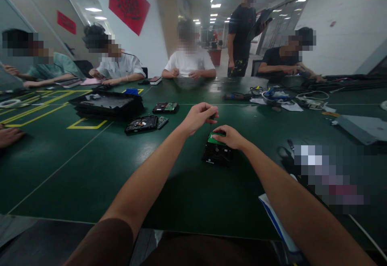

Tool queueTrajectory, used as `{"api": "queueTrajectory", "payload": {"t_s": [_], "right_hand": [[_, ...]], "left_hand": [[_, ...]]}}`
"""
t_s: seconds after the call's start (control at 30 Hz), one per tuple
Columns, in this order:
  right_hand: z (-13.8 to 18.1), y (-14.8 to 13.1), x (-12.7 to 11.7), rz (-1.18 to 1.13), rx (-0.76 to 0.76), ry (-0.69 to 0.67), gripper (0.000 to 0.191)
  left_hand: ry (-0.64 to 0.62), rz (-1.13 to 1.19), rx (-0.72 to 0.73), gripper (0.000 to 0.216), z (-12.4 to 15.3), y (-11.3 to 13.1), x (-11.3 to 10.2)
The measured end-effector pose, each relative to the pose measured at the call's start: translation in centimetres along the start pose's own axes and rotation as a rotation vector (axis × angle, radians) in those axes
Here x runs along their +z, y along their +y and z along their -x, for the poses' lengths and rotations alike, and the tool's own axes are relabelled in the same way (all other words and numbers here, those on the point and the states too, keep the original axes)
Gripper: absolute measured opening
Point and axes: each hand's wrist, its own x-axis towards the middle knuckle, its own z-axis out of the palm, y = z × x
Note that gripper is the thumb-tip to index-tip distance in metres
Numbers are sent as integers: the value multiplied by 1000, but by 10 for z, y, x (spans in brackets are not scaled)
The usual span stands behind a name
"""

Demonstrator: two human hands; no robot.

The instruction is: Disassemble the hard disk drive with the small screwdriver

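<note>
A black hard drive (pixel 217 156) lies on the green tabletop in front of me, its green circuit board (pixel 213 138) facing up at the far end. Above that end is my left hand (pixel 200 116), its fingers pinched round a small screwdriver (pixel 211 128). The thin shaft points straight down toward the board; its handle is mostly hidden by the fingers. From the right, my right hand (pixel 231 137) grips the drive, with thumb and fingers bent over the board and its side. Whether the tip sits in a screw is too small to tell.
Left of the drive lie another opened hard drive (pixel 141 124), a loose circuit board (pixel 162 122), a third drive (pixel 165 107) and a black tray (pixel 105 102). Cables (pixel 276 96) and a grey metal case (pixel 363 128) occupy the right. Several people sit across the table; one stands.
</note>
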Motion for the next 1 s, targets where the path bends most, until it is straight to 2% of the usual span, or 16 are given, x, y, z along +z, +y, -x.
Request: {"api": "queueTrajectory", "payload": {"t_s": [0.13,0.4,0.57,0.77,0.9,1.0], "right_hand": [[0,-1,-1,-9,2,-2,30],[-1,-3,-1,-18,48,-39,33],[-1,-4,-1,-14,43,-44,31],[0,-7,-3,18,43,-39,31],[0,-5,-2,49,29,-30,31],[0,-3,0,60,30,-19,30]], "left_hand": [[-43,9,27,24,0,0,0],[3,83,-9,17,-1,1,-1],[19,67,20,14,-1,0,0],[66,51,56,24,-1,-3,1],[1,25,84,24,0,-5,0],[-40,63,49,22,-1,-4,-1]]}}
